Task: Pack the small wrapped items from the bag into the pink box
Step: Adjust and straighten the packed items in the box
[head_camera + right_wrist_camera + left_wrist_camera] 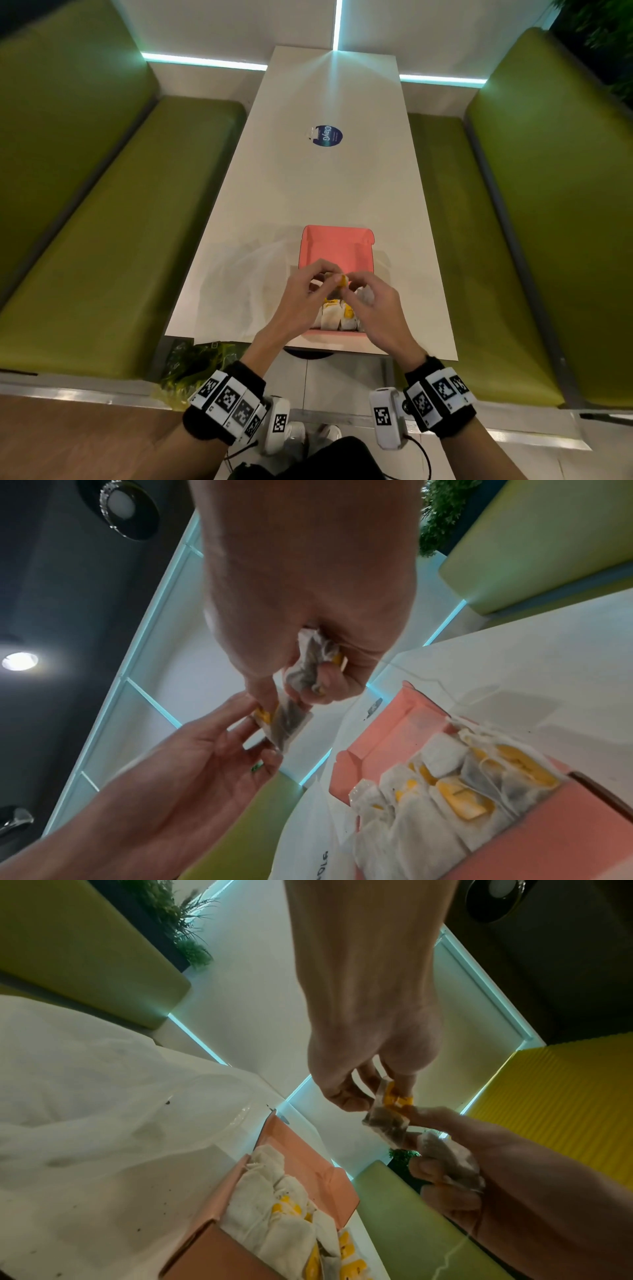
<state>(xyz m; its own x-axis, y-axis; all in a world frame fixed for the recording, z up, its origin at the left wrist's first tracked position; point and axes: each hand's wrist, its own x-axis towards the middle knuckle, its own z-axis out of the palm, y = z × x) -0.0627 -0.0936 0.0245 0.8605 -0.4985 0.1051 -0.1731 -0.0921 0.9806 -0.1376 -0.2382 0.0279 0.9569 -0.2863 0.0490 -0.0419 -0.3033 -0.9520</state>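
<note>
Hands (308,294) pinching gauzy sachet (387,1121), above pink box (334,246)

From my head view, my hands (346,294) cover the pink box's (334,246) middle; the sticker's (327,136) small print is unreadable.

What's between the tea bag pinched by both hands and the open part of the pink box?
Nothing visible. The yellow-tagged tea bag hangs above the pink cardboard box; its far half is bare, packed bags fill the near end.
</note>
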